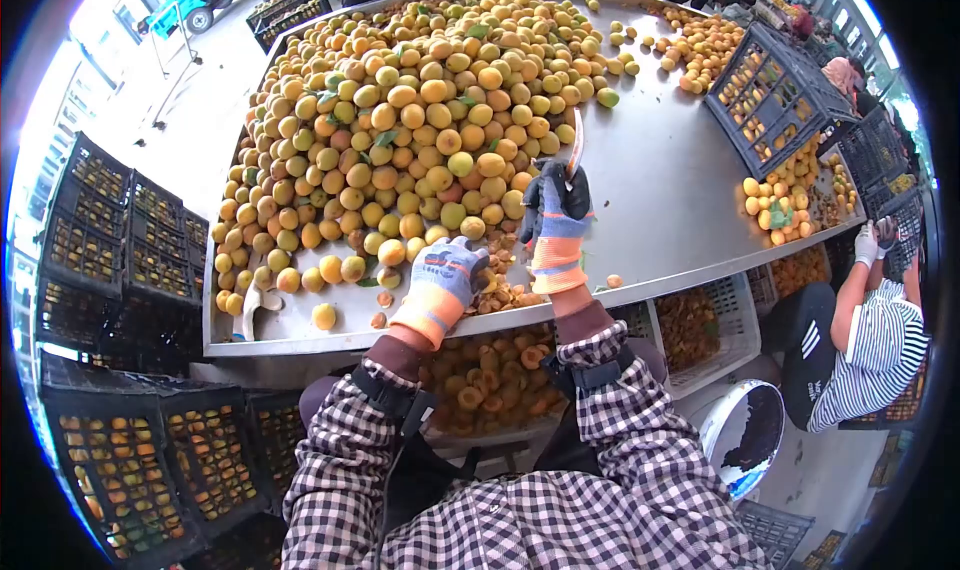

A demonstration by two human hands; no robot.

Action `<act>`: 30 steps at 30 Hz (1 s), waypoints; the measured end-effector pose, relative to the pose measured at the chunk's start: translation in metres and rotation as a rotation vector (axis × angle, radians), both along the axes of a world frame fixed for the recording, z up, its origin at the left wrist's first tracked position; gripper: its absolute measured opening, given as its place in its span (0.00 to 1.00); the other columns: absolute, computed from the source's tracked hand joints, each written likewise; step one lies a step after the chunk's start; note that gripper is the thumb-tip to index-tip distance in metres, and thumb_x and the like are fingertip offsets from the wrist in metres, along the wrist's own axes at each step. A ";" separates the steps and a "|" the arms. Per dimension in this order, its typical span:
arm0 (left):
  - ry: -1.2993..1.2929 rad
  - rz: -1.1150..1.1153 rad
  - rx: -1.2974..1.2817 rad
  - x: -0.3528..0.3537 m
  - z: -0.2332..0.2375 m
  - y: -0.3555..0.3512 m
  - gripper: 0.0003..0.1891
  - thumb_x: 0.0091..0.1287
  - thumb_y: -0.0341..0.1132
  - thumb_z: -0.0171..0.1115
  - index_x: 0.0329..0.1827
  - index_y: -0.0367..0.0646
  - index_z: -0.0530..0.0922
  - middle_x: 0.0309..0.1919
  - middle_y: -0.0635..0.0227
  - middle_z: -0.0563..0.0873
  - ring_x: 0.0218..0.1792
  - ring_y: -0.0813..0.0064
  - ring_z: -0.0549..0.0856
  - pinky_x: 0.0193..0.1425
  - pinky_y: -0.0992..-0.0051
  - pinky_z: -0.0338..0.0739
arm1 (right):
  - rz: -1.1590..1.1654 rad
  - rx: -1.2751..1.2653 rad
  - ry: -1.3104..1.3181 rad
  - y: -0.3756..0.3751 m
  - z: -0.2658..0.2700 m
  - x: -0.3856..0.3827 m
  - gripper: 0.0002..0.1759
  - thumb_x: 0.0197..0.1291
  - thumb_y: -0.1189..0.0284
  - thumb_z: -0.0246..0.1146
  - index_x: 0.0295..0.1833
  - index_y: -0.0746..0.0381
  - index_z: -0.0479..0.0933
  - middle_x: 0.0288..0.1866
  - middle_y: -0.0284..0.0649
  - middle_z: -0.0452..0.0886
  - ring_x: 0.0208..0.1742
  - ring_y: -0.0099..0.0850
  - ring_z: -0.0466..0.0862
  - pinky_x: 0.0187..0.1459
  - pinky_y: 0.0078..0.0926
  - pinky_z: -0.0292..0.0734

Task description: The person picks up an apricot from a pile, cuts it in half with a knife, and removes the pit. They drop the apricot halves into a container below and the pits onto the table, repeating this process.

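My right hand (557, 225), in a grey and orange glove with dark fingers, is closed round a knife (576, 148) whose thin curved blade points up and away from me. To its left, my left hand (442, 282), in a matching glove, has its fingers curled at the near edge of the metal table (660, 190). Whatever it may hold is hidden under the fingers. Between the hands lie cut apricot pieces (508, 296). A large heap of whole apricots (400, 130) spreads beyond both hands, with a few green leaves among them.
Below the table edge sits a container of apricot halves (490, 385), with a white crate (735, 320) beside it. A white bucket (743, 435) stands right. Stacked black crates (130, 460) of fruit line the left. A tilted crate (775, 100) and a striped-shirted person (875, 350) are right.
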State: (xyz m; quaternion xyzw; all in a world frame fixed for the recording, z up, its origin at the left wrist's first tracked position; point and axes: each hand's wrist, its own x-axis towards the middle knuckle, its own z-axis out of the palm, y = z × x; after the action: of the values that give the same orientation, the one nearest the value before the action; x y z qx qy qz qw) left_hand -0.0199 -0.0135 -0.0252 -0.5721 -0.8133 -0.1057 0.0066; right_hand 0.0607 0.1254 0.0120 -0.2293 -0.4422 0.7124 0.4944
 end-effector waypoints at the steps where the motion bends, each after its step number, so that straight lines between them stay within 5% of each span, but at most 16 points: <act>1: -0.017 -0.005 0.063 0.000 0.001 -0.002 0.12 0.55 0.43 0.70 0.41 0.54 0.82 0.38 0.64 0.81 0.44 0.60 0.82 0.45 0.62 0.77 | 0.017 -0.028 0.026 0.000 0.002 0.002 0.06 0.68 0.70 0.62 0.46 0.59 0.75 0.25 0.29 0.76 0.19 0.13 0.68 0.17 0.12 0.59; 8: -0.200 -0.014 0.320 -0.006 0.029 -0.023 0.10 0.53 0.37 0.71 0.35 0.49 0.80 0.33 0.65 0.82 0.38 0.57 0.81 0.42 0.62 0.76 | 0.092 -0.038 -0.012 0.005 0.007 0.018 0.09 0.68 0.68 0.62 0.48 0.61 0.75 0.23 0.33 0.75 0.09 0.17 0.63 0.09 0.16 0.56; 12: -0.931 -0.201 0.073 -0.014 0.065 -0.070 0.18 0.55 0.35 0.75 0.48 0.43 0.81 0.43 0.66 0.85 0.47 0.73 0.83 0.51 0.71 0.76 | 0.113 -0.040 -0.029 0.005 0.003 0.024 0.09 0.68 0.67 0.62 0.48 0.60 0.76 0.20 0.31 0.74 0.09 0.17 0.64 0.09 0.17 0.54; 15: -0.664 -0.303 0.188 -0.003 0.065 -0.080 0.20 0.57 0.34 0.74 0.53 0.44 0.82 0.44 0.64 0.85 0.46 0.69 0.83 0.51 0.71 0.78 | 0.101 0.056 -0.053 0.004 -0.010 0.023 0.08 0.68 0.68 0.62 0.47 0.60 0.77 0.21 0.30 0.75 0.12 0.16 0.66 0.12 0.15 0.55; 17: -0.875 0.061 0.166 -0.017 0.051 -0.087 0.21 0.56 0.35 0.74 0.53 0.45 0.82 0.46 0.62 0.85 0.48 0.62 0.84 0.53 0.68 0.78 | 0.210 -0.024 -0.110 -0.002 0.002 0.034 0.07 0.68 0.70 0.63 0.47 0.60 0.77 0.23 0.29 0.76 0.18 0.14 0.70 0.17 0.12 0.59; 19: -0.291 0.131 0.268 -0.039 0.027 -0.087 0.19 0.55 0.33 0.73 0.51 0.44 0.82 0.44 0.61 0.85 0.45 0.58 0.84 0.50 0.64 0.78 | 0.228 -0.030 -0.084 -0.003 -0.001 0.032 0.07 0.68 0.70 0.63 0.47 0.60 0.77 0.24 0.28 0.76 0.22 0.14 0.72 0.21 0.10 0.62; 22: -0.092 0.240 0.302 -0.049 0.021 -0.068 0.20 0.53 0.34 0.72 0.51 0.47 0.81 0.48 0.63 0.84 0.48 0.56 0.82 0.53 0.63 0.76 | 0.267 0.011 -0.156 -0.009 0.002 0.032 0.07 0.68 0.70 0.62 0.48 0.61 0.78 0.25 0.27 0.76 0.23 0.13 0.72 0.22 0.11 0.62; 25: 0.100 0.194 0.178 -0.048 0.026 -0.041 0.23 0.52 0.39 0.73 0.52 0.52 0.81 0.50 0.65 0.82 0.53 0.59 0.79 0.58 0.62 0.70 | 0.273 0.070 -0.169 -0.012 -0.004 0.027 0.08 0.68 0.70 0.62 0.49 0.62 0.78 0.25 0.27 0.75 0.23 0.13 0.71 0.22 0.11 0.62; 27: 0.215 0.254 -0.175 -0.050 0.017 -0.027 0.23 0.49 0.44 0.74 0.50 0.56 0.80 0.48 0.67 0.81 0.55 0.62 0.77 0.61 0.63 0.66 | 0.317 0.013 -0.188 -0.014 -0.001 0.028 0.09 0.68 0.71 0.62 0.50 0.62 0.77 0.25 0.27 0.75 0.23 0.13 0.71 0.22 0.12 0.63; 30: 0.311 0.281 -0.187 -0.053 0.002 -0.023 0.23 0.48 0.44 0.73 0.49 0.58 0.79 0.46 0.69 0.82 0.54 0.64 0.78 0.61 0.60 0.65 | 0.329 0.068 -0.190 -0.013 -0.004 0.032 0.08 0.68 0.72 0.62 0.50 0.62 0.77 0.26 0.27 0.75 0.25 0.14 0.72 0.25 0.12 0.64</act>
State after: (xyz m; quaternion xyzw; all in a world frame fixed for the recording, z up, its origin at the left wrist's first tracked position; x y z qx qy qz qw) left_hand -0.0724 -0.0366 -0.0227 -0.4608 -0.8804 0.0617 0.0934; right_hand 0.0924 0.1121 0.0080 -0.2033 -0.5422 0.7434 0.3348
